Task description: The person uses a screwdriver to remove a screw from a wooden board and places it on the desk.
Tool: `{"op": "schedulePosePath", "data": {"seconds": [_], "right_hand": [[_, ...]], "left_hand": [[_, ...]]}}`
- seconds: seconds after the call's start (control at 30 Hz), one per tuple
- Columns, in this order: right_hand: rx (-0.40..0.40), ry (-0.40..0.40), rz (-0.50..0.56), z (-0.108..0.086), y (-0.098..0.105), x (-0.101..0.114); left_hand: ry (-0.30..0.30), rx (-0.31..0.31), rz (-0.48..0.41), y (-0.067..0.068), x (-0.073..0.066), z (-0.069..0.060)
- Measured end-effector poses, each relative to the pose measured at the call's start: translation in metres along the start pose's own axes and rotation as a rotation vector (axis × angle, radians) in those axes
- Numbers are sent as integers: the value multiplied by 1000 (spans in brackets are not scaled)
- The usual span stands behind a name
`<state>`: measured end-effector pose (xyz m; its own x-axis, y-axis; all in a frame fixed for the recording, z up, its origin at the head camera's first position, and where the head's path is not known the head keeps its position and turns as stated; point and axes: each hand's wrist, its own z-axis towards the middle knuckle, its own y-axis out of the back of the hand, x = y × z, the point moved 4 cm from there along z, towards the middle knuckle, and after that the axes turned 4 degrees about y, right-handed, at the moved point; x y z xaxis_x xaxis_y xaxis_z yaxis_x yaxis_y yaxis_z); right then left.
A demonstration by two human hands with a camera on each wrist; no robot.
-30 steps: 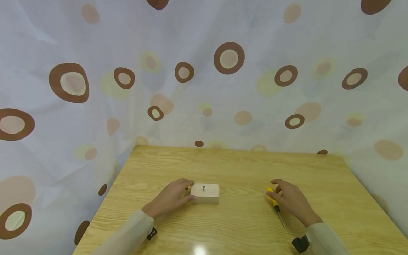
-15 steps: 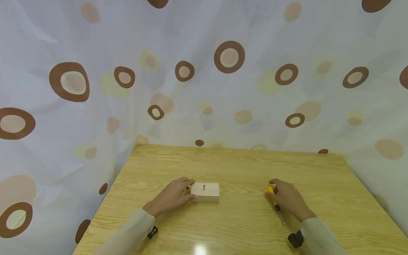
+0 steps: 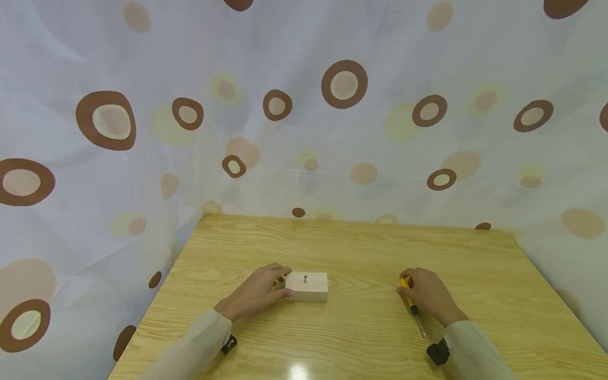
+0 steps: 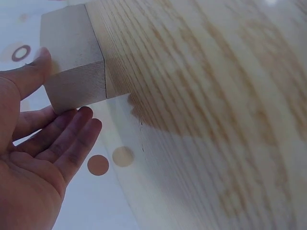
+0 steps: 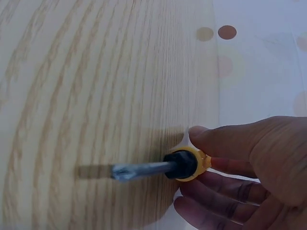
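Observation:
A pale wooden block [image 3: 306, 290] lies on the table with a screw [image 3: 305, 278] standing upright in its top. My left hand [image 3: 258, 290] holds the block's left end, thumb on the near side and fingers at the far side. In the left wrist view, the thumb [image 4: 41, 64] lies against the block [image 4: 72, 52], and the other fingers are loosely bent below. To the right, my right hand [image 3: 429, 295] pinches the yellow handle of a screwdriver [image 3: 413, 309]. Its metal shaft [image 5: 144, 170] points toward the wrist camera; much of the handle is hidden.
The wood-grain table [image 3: 351, 338] extends around both hands. A white curtain with brown circles [image 3: 304, 132] hangs behind the table and along both sides. Black straps sit at both wrists, below the light sleeves [image 3: 197, 343].
My right hand has shifted slightly left, and its thumb and index finger have drawn in around the screwdriver handle. The left hand and block stay put; the head view shifts slightly.

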<state>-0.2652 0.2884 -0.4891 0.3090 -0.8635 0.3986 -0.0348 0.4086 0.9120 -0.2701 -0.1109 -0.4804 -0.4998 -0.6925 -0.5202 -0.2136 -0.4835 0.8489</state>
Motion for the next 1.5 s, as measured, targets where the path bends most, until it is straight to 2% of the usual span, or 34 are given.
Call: {"op": "schedulePosePath", "data": {"seconds": [0.27,0.5,0.6,0.93,1.17,1.5], "right_hand": [[32,-39,1,4,2,0],[40,-65,102,3,7,-1],[32,-51,118,3,9,-2],[-23,29,141,7,25,14],[-103,75,148,11,40,32],[-189,127,133,15,46,49]], "left_hand": [[-3,-13,-24,1,0,3],[5,-6,-35,2,0,4],[11,-1,-42,2,1,4],[27,17,-46,1,4,6],[21,18,-60,1,4,6],[15,11,-54,0,4,6]]}}
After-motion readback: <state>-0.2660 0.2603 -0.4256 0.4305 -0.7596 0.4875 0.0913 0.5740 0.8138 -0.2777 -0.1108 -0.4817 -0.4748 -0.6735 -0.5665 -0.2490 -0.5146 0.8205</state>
